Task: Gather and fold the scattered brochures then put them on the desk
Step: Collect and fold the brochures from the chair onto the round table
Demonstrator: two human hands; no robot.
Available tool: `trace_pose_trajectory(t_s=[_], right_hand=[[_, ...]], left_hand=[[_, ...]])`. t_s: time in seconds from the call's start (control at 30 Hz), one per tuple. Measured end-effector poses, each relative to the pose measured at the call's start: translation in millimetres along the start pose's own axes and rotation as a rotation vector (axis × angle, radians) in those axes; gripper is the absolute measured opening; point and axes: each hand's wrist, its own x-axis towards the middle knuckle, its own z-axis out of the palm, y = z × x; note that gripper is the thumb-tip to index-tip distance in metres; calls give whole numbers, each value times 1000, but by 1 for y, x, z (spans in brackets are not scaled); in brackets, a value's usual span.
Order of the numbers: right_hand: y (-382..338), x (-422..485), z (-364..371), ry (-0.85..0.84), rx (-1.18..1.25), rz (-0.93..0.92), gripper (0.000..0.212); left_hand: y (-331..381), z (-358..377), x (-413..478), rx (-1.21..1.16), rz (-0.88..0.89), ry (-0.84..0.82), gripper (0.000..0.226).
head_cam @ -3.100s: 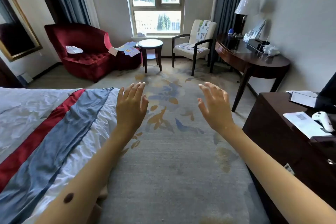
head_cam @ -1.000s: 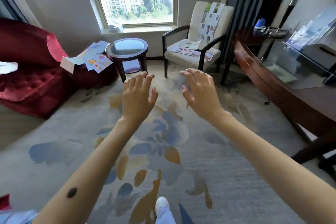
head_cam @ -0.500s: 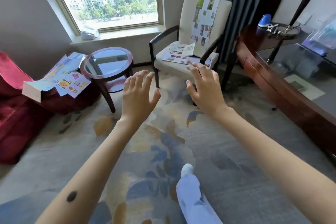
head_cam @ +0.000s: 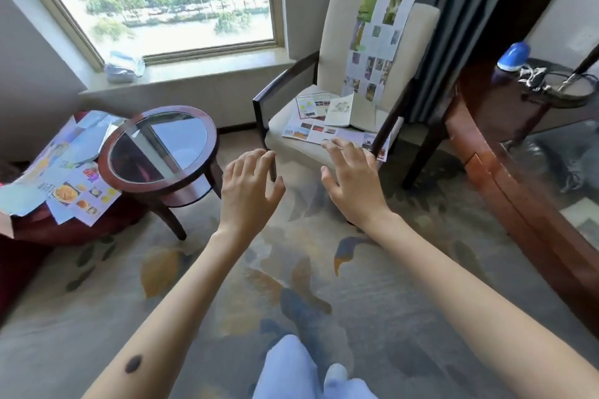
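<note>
Both empty hands, left point(head_cam: 249, 191) and right point(head_cam: 353, 185), spread open before the chair point(head_cam: 291, 126) holding brochures point(head_cam: 327, 126).

No print can be read anywhere. The brochures on the cream chair point(head_cam: 327, 126) and the long one draped over its backrest point(head_cam: 376, 42) show only small photo blocks and blurred lines of type. The sheets on the red seat at left point(head_cam: 69, 185) carry food pictures and a few large coloured letters, too smeared to spell out. Nothing on the desk point(head_cam: 505, 172) at right bears legible lettering.
</note>
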Motion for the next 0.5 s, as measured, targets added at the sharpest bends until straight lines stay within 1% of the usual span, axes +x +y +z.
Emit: trace_pose_trajectory(t_s=[0.13,0.23,0.37,0.5], right_hand=[[16,80,33,-41,5,-4,44],[30,143,60,-26,5,13,42],[44,223,86,-26,7,112,39],[66,288,106,-7,-4,214,40]], left_hand=[[-47,35,73,-25,-44,-31,39],[-83,65,137,-47,-36,-42,40],[-119,96,235,-105,-1,-92,38],[-138,132,327,-126,89,-152,38]])
